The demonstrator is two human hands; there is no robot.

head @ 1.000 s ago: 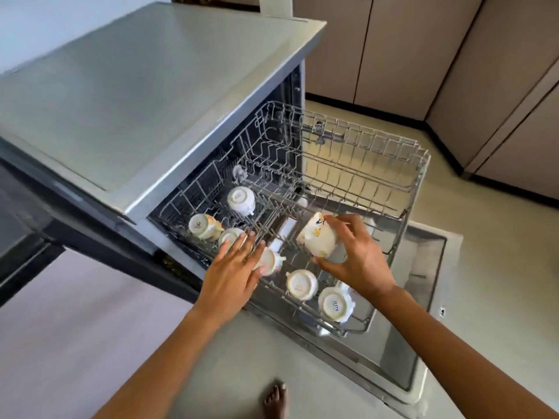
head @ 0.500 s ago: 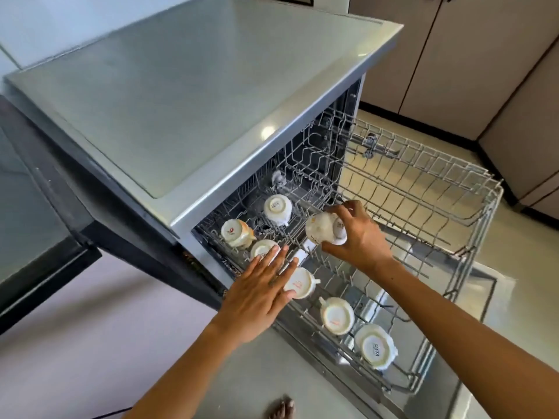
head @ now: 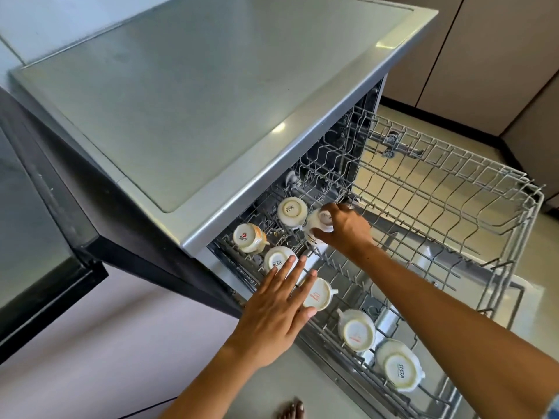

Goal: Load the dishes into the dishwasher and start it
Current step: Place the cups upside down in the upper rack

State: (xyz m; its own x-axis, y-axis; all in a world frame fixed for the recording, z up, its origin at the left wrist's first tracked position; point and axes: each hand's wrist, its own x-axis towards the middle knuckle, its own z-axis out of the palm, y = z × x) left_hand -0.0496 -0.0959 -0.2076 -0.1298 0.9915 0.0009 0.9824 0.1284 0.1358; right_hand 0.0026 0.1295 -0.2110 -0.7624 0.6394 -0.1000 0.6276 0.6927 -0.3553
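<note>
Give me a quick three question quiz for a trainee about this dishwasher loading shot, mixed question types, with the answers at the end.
1. True or false: the right hand grips a cup held upside down over the rack.
2. How many cups already sit in the rack, apart from the held one?
A) three B) six C) nine
3. Fill in: the left hand lies flat with fingers ______ over the cups at the rack's near edge.

Key: 1 true; 2 B; 3 straight (spread).
</note>
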